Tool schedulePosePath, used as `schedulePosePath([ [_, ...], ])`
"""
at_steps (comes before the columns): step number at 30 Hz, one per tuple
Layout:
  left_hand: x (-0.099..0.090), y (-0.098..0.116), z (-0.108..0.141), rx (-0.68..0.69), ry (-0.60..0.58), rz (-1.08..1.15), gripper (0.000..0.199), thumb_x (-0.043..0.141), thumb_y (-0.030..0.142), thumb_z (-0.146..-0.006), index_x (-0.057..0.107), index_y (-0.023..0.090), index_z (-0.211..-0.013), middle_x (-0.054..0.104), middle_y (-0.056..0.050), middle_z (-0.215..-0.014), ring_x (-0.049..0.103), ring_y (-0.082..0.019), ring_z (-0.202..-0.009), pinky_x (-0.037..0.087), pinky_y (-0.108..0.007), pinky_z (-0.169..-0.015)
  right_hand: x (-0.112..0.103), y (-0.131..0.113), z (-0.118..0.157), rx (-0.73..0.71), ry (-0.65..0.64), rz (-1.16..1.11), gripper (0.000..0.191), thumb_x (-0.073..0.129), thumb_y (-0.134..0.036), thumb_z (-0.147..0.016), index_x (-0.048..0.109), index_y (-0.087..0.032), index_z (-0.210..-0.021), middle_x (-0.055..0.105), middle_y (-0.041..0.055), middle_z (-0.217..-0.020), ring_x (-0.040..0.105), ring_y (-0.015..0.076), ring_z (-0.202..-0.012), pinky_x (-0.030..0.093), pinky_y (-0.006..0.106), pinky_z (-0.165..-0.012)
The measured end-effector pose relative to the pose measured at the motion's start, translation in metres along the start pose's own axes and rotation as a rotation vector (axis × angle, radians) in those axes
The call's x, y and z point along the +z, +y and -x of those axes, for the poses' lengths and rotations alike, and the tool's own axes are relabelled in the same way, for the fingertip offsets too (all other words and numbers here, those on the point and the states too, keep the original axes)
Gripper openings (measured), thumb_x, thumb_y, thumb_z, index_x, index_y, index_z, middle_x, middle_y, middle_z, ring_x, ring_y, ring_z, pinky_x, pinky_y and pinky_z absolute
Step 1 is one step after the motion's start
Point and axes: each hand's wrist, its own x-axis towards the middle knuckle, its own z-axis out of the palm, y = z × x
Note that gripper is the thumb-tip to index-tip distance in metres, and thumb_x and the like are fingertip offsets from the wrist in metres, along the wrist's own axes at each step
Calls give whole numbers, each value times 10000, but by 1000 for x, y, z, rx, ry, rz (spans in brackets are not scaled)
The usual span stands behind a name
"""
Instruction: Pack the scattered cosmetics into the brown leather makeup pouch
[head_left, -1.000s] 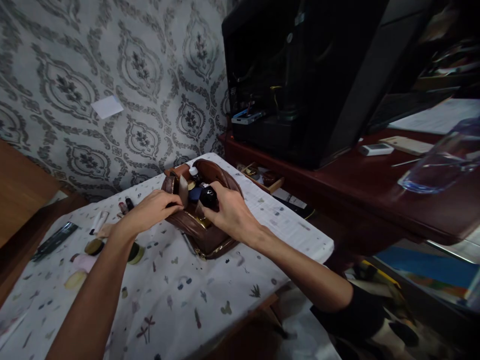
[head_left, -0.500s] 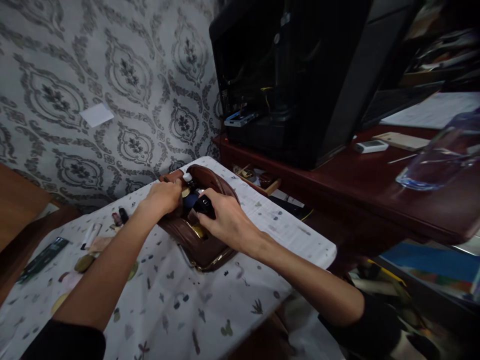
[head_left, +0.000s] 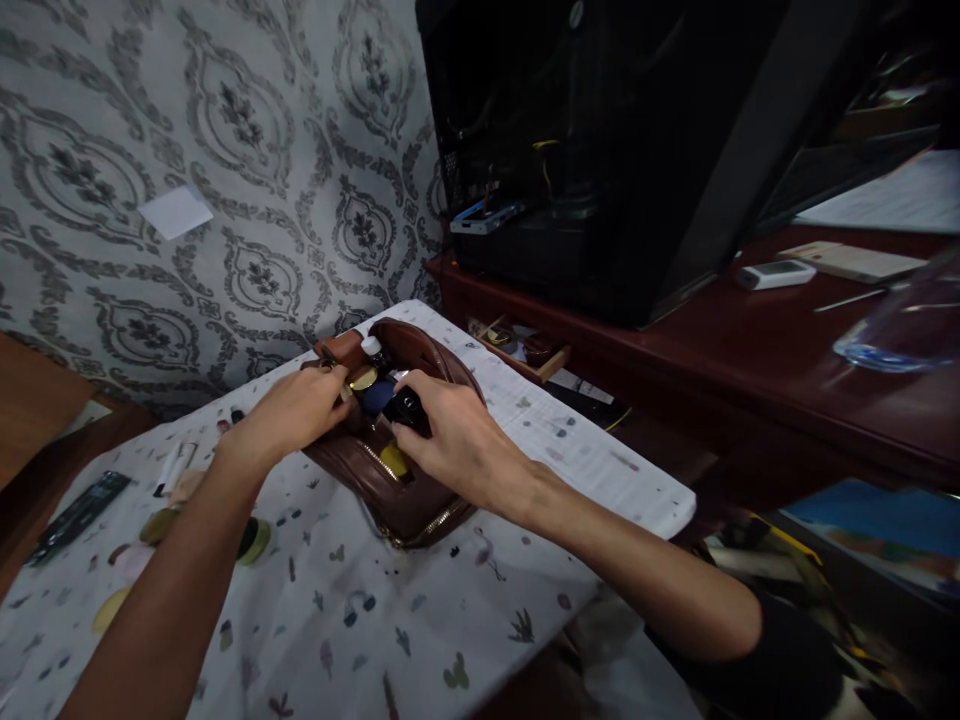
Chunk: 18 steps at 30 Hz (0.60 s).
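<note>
An unzipped brown leather bag (head_left: 382, 495) lies on the cloth-covered table. My left hand (head_left: 292, 408) is closed on the bag's left rim, its fingertips partly hidden. Between the thumb and fingers of my right hand (head_left: 457, 430) is a small black case (head_left: 407, 410) with a pale mark, held over the bag's opening. Inside the bag I see a white-capped bottle (head_left: 373, 350), a round gold-coloured item (head_left: 363, 379) and something dark blue (head_left: 377, 397). A yellow item (head_left: 394, 459) shows through the front zip pocket.
Cosmetics lie left of the bag, among them a dark flat box (head_left: 79, 515), a white tube (head_left: 177, 468) and a green-rimmed jar (head_left: 255, 540). To the right stands a dark red desk (head_left: 712, 370) with a large black cabinet-like case (head_left: 600, 250) and a clear container (head_left: 896, 335).
My view has shifted slightly. My left hand has turned at the bag's rim, uncovering more of the inside. My right hand keeps the black case in nearly the same spot.
</note>
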Motion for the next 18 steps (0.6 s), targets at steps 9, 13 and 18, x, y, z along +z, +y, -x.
schedulePosePath([
  [9,16,-13,4,46,117,213,272,537,379,-911,645,197,-1081,733,-109,-1059,696,-281,-988,500,-337,-845,-3,-5,-17,-28,-54,140,175,612,-206,-884,621,-150,-1049,716,82,-965,662,200,-856,395,274,-698],
  [13,17,-15,5,87,100,265,268,592,379,-874,665,224,-1080,745,-78,-1045,692,-274,-1016,499,-321,-861,-5,-10,-31,-13,-108,192,231,596,-222,-886,630,-148,-1103,731,93,-995,682,220,-918,422,275,-723],
  [18,14,-13,7,53,63,311,255,642,413,-852,668,236,-1033,750,-57,-992,694,-258,-973,498,-297,-801,-4,-13,-53,-32,-112,186,314,602,-228,-852,639,-174,-1159,732,94,-1094,679,236,-1017,470,273,-782],
])
